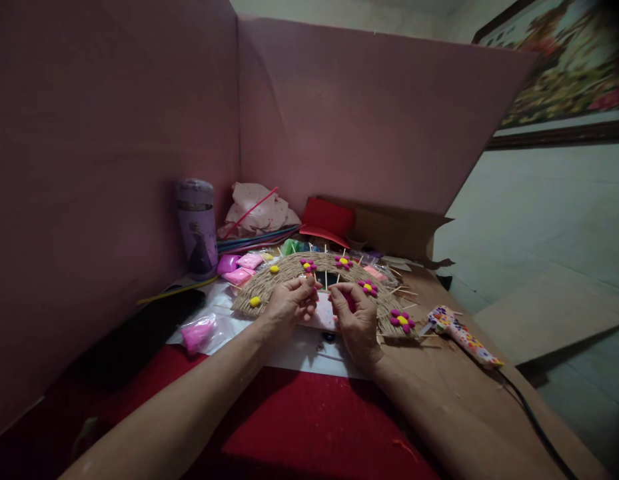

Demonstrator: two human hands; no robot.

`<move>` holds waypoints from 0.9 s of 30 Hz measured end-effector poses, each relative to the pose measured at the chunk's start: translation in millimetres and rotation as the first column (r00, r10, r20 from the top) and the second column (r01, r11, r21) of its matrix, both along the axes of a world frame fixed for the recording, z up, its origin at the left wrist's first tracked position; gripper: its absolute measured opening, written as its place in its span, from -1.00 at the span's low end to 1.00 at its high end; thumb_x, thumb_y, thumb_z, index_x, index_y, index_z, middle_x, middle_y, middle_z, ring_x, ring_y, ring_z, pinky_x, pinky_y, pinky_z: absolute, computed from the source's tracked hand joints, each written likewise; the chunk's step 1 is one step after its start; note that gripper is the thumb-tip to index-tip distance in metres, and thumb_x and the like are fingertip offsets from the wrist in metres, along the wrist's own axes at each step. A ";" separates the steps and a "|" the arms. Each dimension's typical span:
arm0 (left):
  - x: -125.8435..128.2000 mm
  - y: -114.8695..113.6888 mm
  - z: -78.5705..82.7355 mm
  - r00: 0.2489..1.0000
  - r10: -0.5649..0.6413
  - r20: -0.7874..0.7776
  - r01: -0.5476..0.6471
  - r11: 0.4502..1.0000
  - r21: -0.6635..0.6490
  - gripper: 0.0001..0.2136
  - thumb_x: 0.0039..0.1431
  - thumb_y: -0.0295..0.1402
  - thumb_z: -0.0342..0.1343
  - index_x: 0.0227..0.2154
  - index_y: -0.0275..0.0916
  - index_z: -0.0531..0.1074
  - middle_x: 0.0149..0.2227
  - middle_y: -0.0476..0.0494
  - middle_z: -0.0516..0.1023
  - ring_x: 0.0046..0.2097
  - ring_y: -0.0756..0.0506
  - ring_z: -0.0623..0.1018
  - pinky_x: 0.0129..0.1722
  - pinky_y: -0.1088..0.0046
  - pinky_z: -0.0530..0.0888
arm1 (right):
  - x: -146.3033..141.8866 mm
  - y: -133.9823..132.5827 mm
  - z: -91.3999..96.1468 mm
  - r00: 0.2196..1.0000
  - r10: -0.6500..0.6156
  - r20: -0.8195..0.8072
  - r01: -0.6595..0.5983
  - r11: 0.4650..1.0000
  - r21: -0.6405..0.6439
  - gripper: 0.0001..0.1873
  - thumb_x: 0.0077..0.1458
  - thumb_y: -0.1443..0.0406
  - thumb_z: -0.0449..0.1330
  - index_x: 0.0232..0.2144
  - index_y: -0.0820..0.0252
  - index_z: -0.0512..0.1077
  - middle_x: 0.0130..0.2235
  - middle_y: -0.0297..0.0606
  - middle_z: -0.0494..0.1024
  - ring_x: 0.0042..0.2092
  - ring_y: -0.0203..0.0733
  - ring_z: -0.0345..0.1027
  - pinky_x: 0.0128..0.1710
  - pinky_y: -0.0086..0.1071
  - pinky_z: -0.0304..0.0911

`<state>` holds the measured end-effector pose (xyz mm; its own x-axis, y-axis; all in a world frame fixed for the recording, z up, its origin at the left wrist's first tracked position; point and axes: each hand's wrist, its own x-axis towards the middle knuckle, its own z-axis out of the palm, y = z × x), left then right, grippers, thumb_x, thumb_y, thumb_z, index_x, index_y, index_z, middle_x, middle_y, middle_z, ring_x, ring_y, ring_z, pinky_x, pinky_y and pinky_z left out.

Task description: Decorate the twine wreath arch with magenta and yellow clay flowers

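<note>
My left hand (293,299) and my right hand (355,313) are raised close together over the near middle of an arch of woven twine (289,270). Both have thumb and fingers pinched; whatever sits in the fingertips is too small and dim to name. Thin sticks poke out around the arch. On it are several magenta flowers with yellow centres, such as one at the right (402,321) and one at the top (344,261). Two yellow ovals without petals, an upper one (274,269) and a lower one (254,302), lie on its left side.
Bags of pink clay (238,275) lie behind left, another pink bag (198,335) nearer. A purple tumbler (197,230) stands by the pink panel (114,133). At right rests a flower-patterned glue gun (466,339) with its cord. A red cap-like item (328,219) is behind.
</note>
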<state>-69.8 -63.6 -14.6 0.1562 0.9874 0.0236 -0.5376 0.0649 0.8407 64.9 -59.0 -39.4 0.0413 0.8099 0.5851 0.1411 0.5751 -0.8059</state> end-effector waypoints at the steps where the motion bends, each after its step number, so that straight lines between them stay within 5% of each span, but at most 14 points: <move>1: 0.0 -0.2 0.0 1.000 -0.010 -0.006 0.010 1.000 -0.001 -0.67 -0.18 -0.21 0.32 -0.45 -0.38 0.41 -0.63 0.04 0.36 -0.69 0.14 0.31 -0.77 0.68 0.17 | -0.1 -0.6 0.1 1.000 -0.003 0.019 0.003 1.000 0.026 -0.83 0.10 0.20 0.14 -0.38 0.20 0.40 -0.48 -0.37 0.39 -0.46 -0.32 0.24 -0.46 -0.44 0.19; 8: 1.2 0.1 -5.4 0.997 -0.077 -0.015 0.077 0.997 0.020 -0.67 -0.20 -0.25 0.34 -0.43 -0.35 0.38 -0.61 0.04 0.38 -0.66 0.13 0.33 -0.76 0.67 0.23 | 0.3 -2.9 3.1 0.974 0.039 0.222 -0.089 0.972 0.219 -0.83 0.13 0.34 0.08 -0.26 0.14 0.47 -0.36 -0.30 0.42 -0.32 -0.27 0.31 -0.30 -0.38 0.24; 17: -0.2 0.3 -4.5 0.998 -0.068 0.012 0.068 0.997 0.033 -0.66 -0.19 -0.25 0.33 -0.42 -0.31 0.34 -0.57 0.03 0.40 -0.64 0.13 0.34 -0.73 0.69 0.22 | 2.5 -7.2 5.0 0.967 0.099 0.236 -0.139 0.978 0.158 -0.71 0.16 0.31 0.04 -0.10 0.09 0.45 -0.35 -0.29 0.41 -0.35 -0.27 0.30 -0.34 -0.37 0.24; 27: 1.9 -2.7 -1.3 0.993 -0.089 -0.083 0.090 0.996 0.007 -0.63 -0.16 -0.12 0.28 -0.56 -0.34 0.32 -0.66 0.03 0.34 -0.70 0.15 0.26 -0.73 0.67 0.14 | -0.6 -2.5 3.4 0.992 0.056 0.111 -0.073 0.986 0.152 -0.91 0.07 0.28 0.18 -0.38 0.13 0.48 -0.42 -0.33 0.43 -0.36 -0.26 0.31 -0.33 -0.37 0.23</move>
